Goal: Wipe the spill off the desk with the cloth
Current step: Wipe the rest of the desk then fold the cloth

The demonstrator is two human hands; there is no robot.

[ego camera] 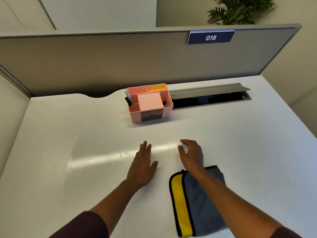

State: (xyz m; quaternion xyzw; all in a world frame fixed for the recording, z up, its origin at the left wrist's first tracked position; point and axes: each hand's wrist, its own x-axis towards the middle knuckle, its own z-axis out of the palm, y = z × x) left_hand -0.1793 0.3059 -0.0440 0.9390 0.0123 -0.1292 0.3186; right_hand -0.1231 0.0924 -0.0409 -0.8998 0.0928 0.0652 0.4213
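Observation:
A folded grey and yellow cloth [192, 203] with a black border lies on the white desk [68, 134] near its front edge, partly under my right forearm. A small clear spill [126, 154] glints on the desk just left of my left hand [143, 166]. That hand rests flat on the desk, fingers together and holding nothing. My right hand [192, 155] hovers beyond the cloth with fingers curled apart and empty.
A pink desk organiser [151, 104] with pens and sticky notes stands at the back centre. To its right is an open cable tray slot [211, 100]. A grey partition [120, 62] with a "018" label closes the desk's far side.

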